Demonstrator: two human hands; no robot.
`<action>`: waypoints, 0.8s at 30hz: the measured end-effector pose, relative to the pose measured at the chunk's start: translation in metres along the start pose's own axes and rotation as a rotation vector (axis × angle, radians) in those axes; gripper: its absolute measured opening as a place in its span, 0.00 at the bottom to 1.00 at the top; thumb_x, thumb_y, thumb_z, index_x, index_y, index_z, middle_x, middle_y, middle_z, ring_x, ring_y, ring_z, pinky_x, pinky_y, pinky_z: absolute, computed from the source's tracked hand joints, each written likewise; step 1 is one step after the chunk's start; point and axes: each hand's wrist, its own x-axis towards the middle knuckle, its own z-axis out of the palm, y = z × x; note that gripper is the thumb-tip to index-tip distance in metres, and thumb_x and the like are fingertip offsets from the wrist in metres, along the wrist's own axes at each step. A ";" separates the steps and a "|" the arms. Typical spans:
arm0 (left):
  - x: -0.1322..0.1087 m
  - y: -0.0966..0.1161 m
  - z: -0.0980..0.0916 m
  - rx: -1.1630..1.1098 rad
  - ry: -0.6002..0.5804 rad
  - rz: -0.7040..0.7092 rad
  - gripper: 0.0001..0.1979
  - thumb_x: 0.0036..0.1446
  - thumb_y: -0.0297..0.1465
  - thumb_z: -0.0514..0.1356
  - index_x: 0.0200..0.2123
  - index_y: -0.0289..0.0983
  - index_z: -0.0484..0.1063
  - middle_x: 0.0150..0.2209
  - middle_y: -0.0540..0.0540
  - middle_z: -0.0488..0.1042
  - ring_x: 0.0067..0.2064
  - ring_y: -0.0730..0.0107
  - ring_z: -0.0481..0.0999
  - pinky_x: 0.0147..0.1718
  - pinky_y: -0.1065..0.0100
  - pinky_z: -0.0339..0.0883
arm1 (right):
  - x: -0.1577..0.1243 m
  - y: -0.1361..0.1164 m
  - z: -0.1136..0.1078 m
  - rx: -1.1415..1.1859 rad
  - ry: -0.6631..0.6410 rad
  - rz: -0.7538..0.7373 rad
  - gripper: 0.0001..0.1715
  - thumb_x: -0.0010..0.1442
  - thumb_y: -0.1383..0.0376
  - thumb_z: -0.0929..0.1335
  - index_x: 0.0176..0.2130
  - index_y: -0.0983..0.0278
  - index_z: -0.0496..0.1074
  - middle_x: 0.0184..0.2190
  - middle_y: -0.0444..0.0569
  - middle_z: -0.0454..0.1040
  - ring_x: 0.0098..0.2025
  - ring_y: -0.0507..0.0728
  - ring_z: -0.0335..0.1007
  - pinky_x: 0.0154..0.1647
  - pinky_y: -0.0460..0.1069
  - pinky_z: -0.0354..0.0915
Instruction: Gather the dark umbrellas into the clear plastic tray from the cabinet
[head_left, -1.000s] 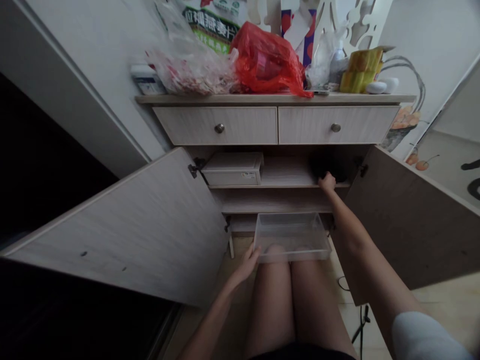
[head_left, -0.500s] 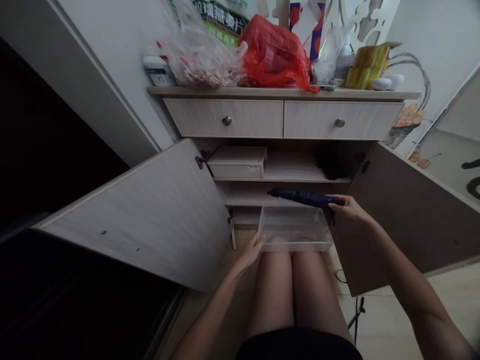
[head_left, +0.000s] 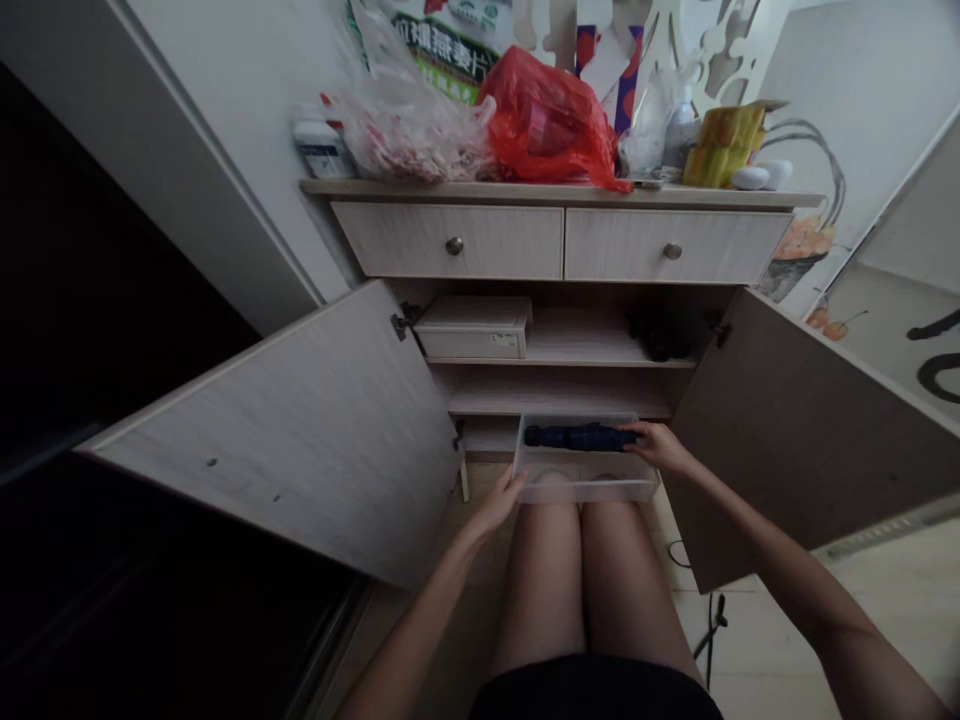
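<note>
The person's bare legs (head_left: pixel 547 590) are nearest, and the clear box (head_left: pixel 577 492) is at the knees. Inside the box's walls is a dark blue thing that looks like a folded umbrella (head_left: pixel 577 437). Its long way runs from side to side, almost level, with one end to the left and the other to the right. It is close to the box's far wall, and its left end is just beside the left wall. One cannot tell if it touches the bottom. The near half of the box has open room, and the knees show through there. The right hand (head_left: pixel 660 447) reaches over the box's right edge and pinches the umbrella's right end, with thumb and fingers close together. The left hand (head_left: pixel 501 503) holds the box's left side near the front corner; some of its fingers are hidden. Past the box, the left door (head_left: pixel 285 430) and right door (head_left: pixel 795 430) stand wide, with room for both arms between them. The low shelf (head_left: pixel 555 390) comes next. Above it, the high shelf (head_left: pixel 577 340) has a white case (head_left: pixel 471 342) on the left and a black thing (head_left: pixel 660 335) on the right, too dark to name.
</note>
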 end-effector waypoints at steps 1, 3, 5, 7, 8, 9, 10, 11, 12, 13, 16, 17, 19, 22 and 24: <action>0.000 0.000 -0.001 -0.003 -0.007 0.002 0.32 0.62 0.45 0.52 0.65 0.35 0.62 0.66 0.41 0.63 0.66 0.53 0.63 0.60 0.52 0.62 | 0.003 -0.002 0.000 -0.121 0.006 -0.022 0.21 0.55 0.68 0.72 0.50 0.60 0.78 0.45 0.51 0.80 0.47 0.59 0.74 0.51 0.53 0.64; 0.000 0.000 -0.003 0.001 -0.025 0.013 0.33 0.61 0.44 0.52 0.65 0.34 0.62 0.66 0.40 0.63 0.66 0.53 0.63 0.61 0.52 0.61 | 0.009 -0.005 0.001 -0.357 0.010 -0.035 0.22 0.55 0.68 0.73 0.50 0.58 0.78 0.45 0.51 0.80 0.49 0.60 0.72 0.51 0.54 0.62; 0.000 -0.001 -0.004 0.018 -0.032 0.033 0.33 0.60 0.44 0.52 0.65 0.33 0.62 0.66 0.40 0.63 0.67 0.53 0.62 0.62 0.53 0.59 | 0.016 -0.006 0.002 -0.523 -0.014 -0.024 0.21 0.55 0.67 0.74 0.50 0.57 0.78 0.45 0.52 0.79 0.50 0.61 0.70 0.50 0.53 0.60; 0.001 -0.002 -0.004 0.036 -0.037 0.050 0.34 0.59 0.45 0.53 0.64 0.33 0.63 0.65 0.40 0.64 0.67 0.53 0.62 0.63 0.52 0.58 | 0.021 -0.007 0.004 -0.611 -0.061 -0.012 0.19 0.55 0.66 0.74 0.48 0.57 0.79 0.45 0.53 0.79 0.50 0.61 0.69 0.49 0.53 0.59; 0.001 -0.002 -0.005 0.040 -0.041 0.055 0.34 0.59 0.45 0.53 0.64 0.33 0.63 0.65 0.40 0.64 0.66 0.52 0.62 0.63 0.52 0.58 | 0.023 -0.008 0.006 -0.639 -0.083 -0.009 0.18 0.55 0.66 0.75 0.47 0.58 0.79 0.44 0.53 0.79 0.50 0.61 0.69 0.48 0.53 0.58; 0.002 -0.003 -0.005 0.042 -0.044 0.059 0.35 0.59 0.46 0.53 0.64 0.33 0.63 0.65 0.39 0.64 0.66 0.52 0.63 0.63 0.52 0.58 | 0.025 -0.009 0.007 -0.662 -0.099 -0.009 0.18 0.55 0.66 0.75 0.47 0.58 0.79 0.44 0.53 0.79 0.50 0.62 0.69 0.48 0.53 0.58; 0.002 -0.004 -0.005 0.041 -0.045 0.061 0.35 0.59 0.46 0.52 0.64 0.33 0.62 0.65 0.39 0.64 0.66 0.52 0.63 0.63 0.51 0.58 | 0.027 -0.010 0.007 -0.682 -0.112 -0.011 0.18 0.54 0.66 0.75 0.46 0.59 0.80 0.44 0.54 0.78 0.51 0.62 0.69 0.48 0.53 0.58; 0.003 -0.004 -0.005 0.040 -0.044 0.062 0.35 0.59 0.47 0.52 0.65 0.33 0.62 0.65 0.39 0.64 0.66 0.52 0.63 0.63 0.51 0.58 | 0.029 -0.011 0.007 -0.695 -0.123 -0.016 0.18 0.53 0.66 0.76 0.46 0.59 0.80 0.44 0.55 0.78 0.51 0.63 0.68 0.48 0.53 0.58; 0.003 -0.005 -0.005 0.041 -0.044 0.062 0.36 0.59 0.47 0.52 0.65 0.33 0.62 0.65 0.39 0.64 0.66 0.53 0.63 0.63 0.51 0.58 | 0.032 -0.012 0.004 -0.694 -0.136 -0.026 0.19 0.52 0.65 0.77 0.46 0.59 0.80 0.45 0.55 0.77 0.51 0.63 0.68 0.48 0.53 0.58; 0.004 -0.006 -0.006 0.043 -0.043 0.061 0.36 0.59 0.48 0.52 0.65 0.33 0.62 0.65 0.39 0.64 0.66 0.53 0.63 0.63 0.51 0.58 | 0.036 -0.013 -0.001 -0.676 -0.148 -0.032 0.20 0.52 0.63 0.77 0.46 0.58 0.80 0.46 0.55 0.76 0.51 0.63 0.68 0.48 0.52 0.58; 0.006 -0.010 -0.007 0.051 -0.041 0.068 0.36 0.59 0.50 0.52 0.64 0.34 0.63 0.64 0.38 0.66 0.66 0.52 0.63 0.63 0.51 0.57 | 0.057 -0.009 -0.026 -0.561 -0.095 0.023 0.18 0.58 0.56 0.73 0.48 0.55 0.78 0.48 0.52 0.75 0.49 0.60 0.69 0.46 0.51 0.59; 0.007 -0.011 -0.007 0.048 -0.039 0.078 0.37 0.58 0.50 0.53 0.63 0.32 0.64 0.63 0.37 0.67 0.66 0.52 0.64 0.64 0.52 0.57 | 0.067 -0.005 -0.037 -0.539 -0.017 0.084 0.17 0.62 0.55 0.70 0.50 0.56 0.77 0.48 0.53 0.74 0.49 0.60 0.69 0.45 0.50 0.59; 0.008 -0.012 -0.007 0.038 -0.034 0.086 0.38 0.57 0.51 0.53 0.63 0.30 0.64 0.63 0.36 0.67 0.65 0.52 0.64 0.65 0.54 0.55 | 0.089 0.005 -0.058 -0.557 0.207 0.271 0.21 0.67 0.54 0.64 0.52 0.60 0.75 0.49 0.57 0.73 0.50 0.62 0.67 0.45 0.51 0.59; 0.009 -0.013 -0.006 0.029 -0.044 0.073 0.40 0.56 0.52 0.53 0.64 0.31 0.62 0.64 0.37 0.66 0.66 0.52 0.63 0.65 0.54 0.53 | 0.120 0.024 -0.078 -0.605 0.397 0.528 0.26 0.67 0.53 0.63 0.57 0.65 0.70 0.51 0.65 0.70 0.52 0.66 0.65 0.48 0.55 0.60; 0.009 -0.013 -0.006 0.028 -0.055 0.073 0.41 0.55 0.52 0.53 0.64 0.29 0.62 0.64 0.36 0.65 0.66 0.51 0.62 0.66 0.54 0.52 | 0.135 0.036 -0.080 -0.592 0.362 0.606 0.27 0.66 0.54 0.65 0.58 0.67 0.70 0.50 0.67 0.70 0.52 0.67 0.66 0.48 0.56 0.61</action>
